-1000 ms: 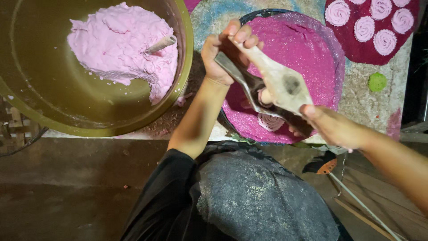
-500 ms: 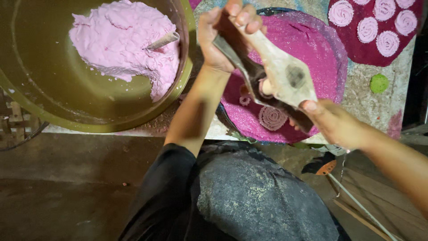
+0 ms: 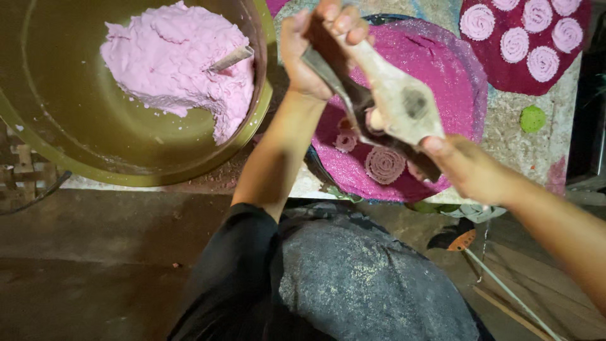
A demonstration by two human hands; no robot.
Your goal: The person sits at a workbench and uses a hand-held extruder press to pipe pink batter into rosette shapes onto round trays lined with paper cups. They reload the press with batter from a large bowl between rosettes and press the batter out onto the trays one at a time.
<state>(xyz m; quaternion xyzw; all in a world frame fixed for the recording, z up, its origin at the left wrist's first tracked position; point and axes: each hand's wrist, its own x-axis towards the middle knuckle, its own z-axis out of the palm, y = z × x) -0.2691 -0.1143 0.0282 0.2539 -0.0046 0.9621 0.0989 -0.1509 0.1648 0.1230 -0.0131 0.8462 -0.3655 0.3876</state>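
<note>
press (image 3: 391,104) now lifted, 2nd spiral (image 3: 385,164) out | L hand (image 3: 315,47) + R hand (image 3: 470,167) both gripping handles | squeeze evenly, circle slow

Worn matt wooden press (image 3: 394,104), glossy metal bowl (image 3: 76,126), soft lumpy pink dough (image 3: 170,60), grainy magenta mat (image 3: 442,69).

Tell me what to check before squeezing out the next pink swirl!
1. Left hand grips the wooden press at its far end: ok.
2. Right hand holds the near end: ok.
3. Press sits over the pink round mat: ok.
4. Bare mat left beside the fresh swirl: ok.
5. Dough left inside the press: cannot tell.
6. Pink dough ready in the big bowl: ok.
</note>
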